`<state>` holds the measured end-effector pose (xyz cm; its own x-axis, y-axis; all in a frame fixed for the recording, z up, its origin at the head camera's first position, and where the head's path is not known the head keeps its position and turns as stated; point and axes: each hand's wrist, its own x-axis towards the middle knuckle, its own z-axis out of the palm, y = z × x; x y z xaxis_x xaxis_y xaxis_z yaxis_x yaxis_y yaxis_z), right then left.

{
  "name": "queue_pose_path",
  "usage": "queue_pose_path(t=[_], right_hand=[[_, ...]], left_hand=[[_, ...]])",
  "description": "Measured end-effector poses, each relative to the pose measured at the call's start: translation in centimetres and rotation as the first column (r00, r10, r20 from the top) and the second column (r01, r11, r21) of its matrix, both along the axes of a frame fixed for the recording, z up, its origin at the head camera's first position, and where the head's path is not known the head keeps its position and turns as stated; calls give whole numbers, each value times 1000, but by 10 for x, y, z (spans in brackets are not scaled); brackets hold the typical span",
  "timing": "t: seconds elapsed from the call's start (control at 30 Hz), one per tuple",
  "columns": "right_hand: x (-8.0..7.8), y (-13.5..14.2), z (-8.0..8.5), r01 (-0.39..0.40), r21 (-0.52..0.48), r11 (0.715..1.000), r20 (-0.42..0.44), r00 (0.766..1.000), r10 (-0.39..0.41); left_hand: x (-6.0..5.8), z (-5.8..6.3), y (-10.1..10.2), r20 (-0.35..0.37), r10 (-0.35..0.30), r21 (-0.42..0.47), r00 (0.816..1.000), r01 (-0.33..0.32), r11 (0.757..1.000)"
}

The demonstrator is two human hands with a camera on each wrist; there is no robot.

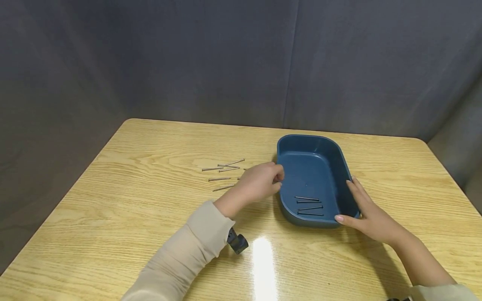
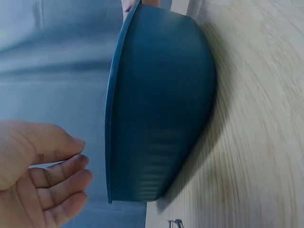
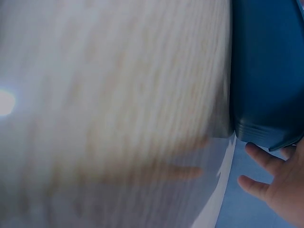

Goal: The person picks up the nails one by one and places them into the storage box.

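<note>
Blue tray was set right of centre on the wood-grain table; its long axis was pointed away from the person, far end angled slightly left. Four nails were grouped on the tray floor near its near end, laid roughly side by side, long axes run left-right, so crosswise to the tray; the two nearest were splayed, spread wider at their left ends. Loose nails were scattered on the table left of the tray, some partly hidden by the left hand. Most of those were also aligned near left-right; the farthest and nearest were slanted, right ends turned farther from the person. Head-end directions couldn't be told reliably for every nail. Left hand was positioned beside the tray's left rim, fingers loosely curled around air, a gap shown between thumb and fingers in the left wrist view; whether the rim was touched can't be told. Right hand was spread across the tray's near-right corner, thumb laid at the near rim, straight fingers rested along the right wall. Dark curtain was hung behind the table.
</note>
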<state>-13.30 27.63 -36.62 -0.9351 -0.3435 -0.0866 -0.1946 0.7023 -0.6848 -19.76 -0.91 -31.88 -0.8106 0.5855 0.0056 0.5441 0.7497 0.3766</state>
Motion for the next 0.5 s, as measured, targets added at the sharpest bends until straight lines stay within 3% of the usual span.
queue_pose_path(t=[0.5], right_hand=[[0, 0, 1, 4, 10, 1000, 17, 1000, -4]], left_hand=[[-5, -10, -21, -15, 45, -3, 999, -45, 999]])
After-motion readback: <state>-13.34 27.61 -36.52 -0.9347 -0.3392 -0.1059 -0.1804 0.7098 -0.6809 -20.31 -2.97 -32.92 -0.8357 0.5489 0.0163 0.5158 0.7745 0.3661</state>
